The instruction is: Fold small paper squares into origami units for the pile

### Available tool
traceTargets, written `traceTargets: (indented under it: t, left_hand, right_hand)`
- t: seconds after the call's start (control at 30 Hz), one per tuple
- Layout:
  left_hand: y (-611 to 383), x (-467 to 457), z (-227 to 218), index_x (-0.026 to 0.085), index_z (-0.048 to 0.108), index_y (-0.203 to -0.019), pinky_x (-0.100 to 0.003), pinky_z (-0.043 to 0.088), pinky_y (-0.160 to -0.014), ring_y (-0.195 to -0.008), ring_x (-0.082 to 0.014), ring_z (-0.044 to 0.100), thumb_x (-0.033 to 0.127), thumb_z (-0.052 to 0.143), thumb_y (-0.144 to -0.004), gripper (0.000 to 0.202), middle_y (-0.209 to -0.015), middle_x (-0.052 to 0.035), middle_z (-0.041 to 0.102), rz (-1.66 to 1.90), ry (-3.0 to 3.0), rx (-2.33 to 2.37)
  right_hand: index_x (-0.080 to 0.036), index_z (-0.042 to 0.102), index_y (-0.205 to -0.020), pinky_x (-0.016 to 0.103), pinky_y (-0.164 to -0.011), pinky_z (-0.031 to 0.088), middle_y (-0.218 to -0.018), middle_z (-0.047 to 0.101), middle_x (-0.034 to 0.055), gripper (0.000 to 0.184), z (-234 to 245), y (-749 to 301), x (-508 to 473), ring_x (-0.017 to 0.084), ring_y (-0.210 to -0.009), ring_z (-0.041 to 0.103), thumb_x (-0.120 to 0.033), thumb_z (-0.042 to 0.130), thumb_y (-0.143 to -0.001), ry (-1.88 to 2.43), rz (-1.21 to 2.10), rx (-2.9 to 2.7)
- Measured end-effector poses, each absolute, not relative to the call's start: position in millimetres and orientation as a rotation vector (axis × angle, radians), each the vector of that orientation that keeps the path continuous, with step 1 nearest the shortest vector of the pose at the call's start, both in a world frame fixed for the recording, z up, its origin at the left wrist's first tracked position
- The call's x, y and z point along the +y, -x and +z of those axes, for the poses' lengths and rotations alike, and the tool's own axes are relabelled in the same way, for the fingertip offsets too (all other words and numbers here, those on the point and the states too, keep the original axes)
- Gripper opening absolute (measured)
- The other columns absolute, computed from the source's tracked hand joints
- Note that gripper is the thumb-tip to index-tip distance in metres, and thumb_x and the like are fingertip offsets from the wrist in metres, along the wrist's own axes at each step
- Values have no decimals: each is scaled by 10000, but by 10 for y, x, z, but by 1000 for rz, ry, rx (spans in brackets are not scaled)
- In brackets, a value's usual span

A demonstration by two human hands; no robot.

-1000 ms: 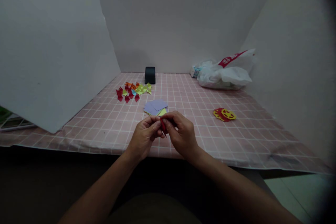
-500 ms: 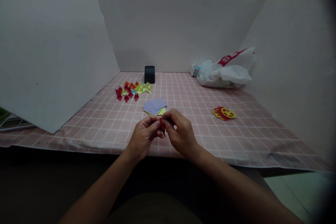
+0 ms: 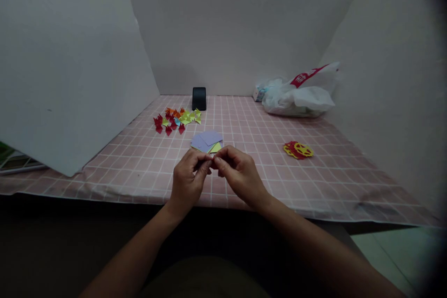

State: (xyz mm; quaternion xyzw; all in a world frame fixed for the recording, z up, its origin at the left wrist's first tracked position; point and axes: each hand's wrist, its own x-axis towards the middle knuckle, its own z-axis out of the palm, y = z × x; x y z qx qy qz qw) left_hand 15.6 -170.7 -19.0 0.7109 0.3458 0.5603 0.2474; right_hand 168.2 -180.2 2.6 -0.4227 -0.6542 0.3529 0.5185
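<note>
My left hand (image 3: 188, 178) and my right hand (image 3: 237, 174) meet fingertip to fingertip just above the near part of the pink checked tablecloth (image 3: 146, 167). Both are closed in a pinch on a small folded red paper piece, which is almost fully hidden between the fingers. Just beyond the hands lies a small stack of square paper sheets (image 3: 206, 141), lilac on top with a yellow-green corner showing.
A heap of small folded paper pieces (image 3: 176, 120) in red, orange and yellow-green lies at the back left. A black phone (image 3: 199, 98) stands against the back wall. A white plastic bag (image 3: 296, 98) sits at the back right. A red and yellow paper ring (image 3: 298, 150) lies on the right.
The hands have drawn closer over the red paper piece, which showed between the fingers before and is now nearly covered. The left fingers curled further over it.
</note>
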Motion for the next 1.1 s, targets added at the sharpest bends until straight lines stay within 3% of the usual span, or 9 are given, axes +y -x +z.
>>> traceTargets:
  t: [0.4, 1.1]
  left_hand:
    - [-129, -1684, -182, 167, 609, -991, -283, 558, -768, -840, -151, 625, 88, 586, -939, 98, -888, -36, 623, 1657, -2551, 1025]
    - [-98, -1671, -206, 168, 616, -1028, -292, 568, -792, -864, -161, 641, 90, 586, -937, 123, -907, -44, 638, 1693, -2618, 1101]
  right_hand:
    - [-168, 664, -779, 288, -623, 472, -739, 691, 36, 142, 36, -1689, -1798, 146, -656, 618, -229, 587, -881, 1067, 797, -1576]
    - [-182, 616, -786, 278, -596, 453, -698, 619, -2, 122, 33, -1684, -1800, 128, -609, 573, -223, 569, -891, 1046, 813, -1599]
